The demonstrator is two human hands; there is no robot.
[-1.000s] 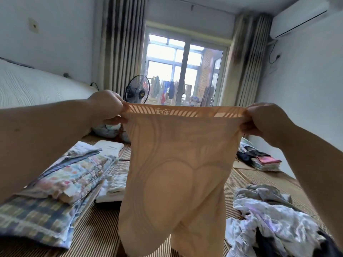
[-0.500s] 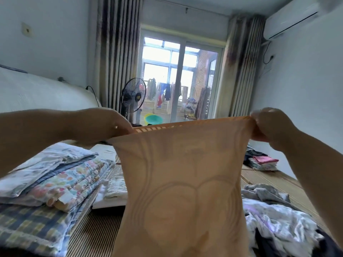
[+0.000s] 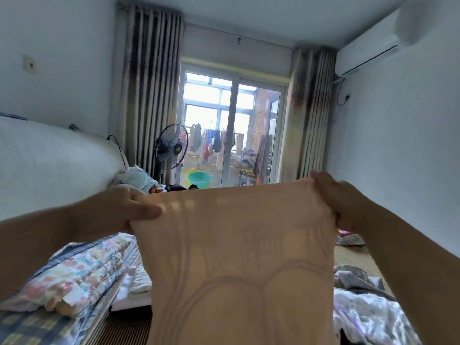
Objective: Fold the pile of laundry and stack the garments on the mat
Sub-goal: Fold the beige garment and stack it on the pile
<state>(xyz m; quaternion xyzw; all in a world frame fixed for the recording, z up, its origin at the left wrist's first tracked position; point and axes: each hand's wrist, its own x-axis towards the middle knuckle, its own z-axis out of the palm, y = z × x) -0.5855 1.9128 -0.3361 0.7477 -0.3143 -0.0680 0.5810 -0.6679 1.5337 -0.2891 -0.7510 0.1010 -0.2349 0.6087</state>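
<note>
A sheer beige stretch garment [image 3: 239, 257] hangs in front of me, held taut by its top edge. My left hand [image 3: 124, 210] grips its left corner and my right hand [image 3: 336, 197] grips its right corner. The garment hides the middle of the woven mat [image 3: 353, 257] below. An unfolded pile of laundry [image 3: 366, 312] in white and grey prints lies at the lower right. Folded floral and plaid pieces [image 3: 72, 275] are stacked at the lower left.
A white mattress [image 3: 49, 163] leans at the left. A standing fan [image 3: 171, 148] and a green basin [image 3: 199, 179] sit by the glass door. A small folded stack with pink [image 3: 349, 237] lies near the right wall.
The garment's patterned waistband has been folded down out of sight, and both hands now hold it lower in the view. My head has tilted up, showing more ceiling.
</note>
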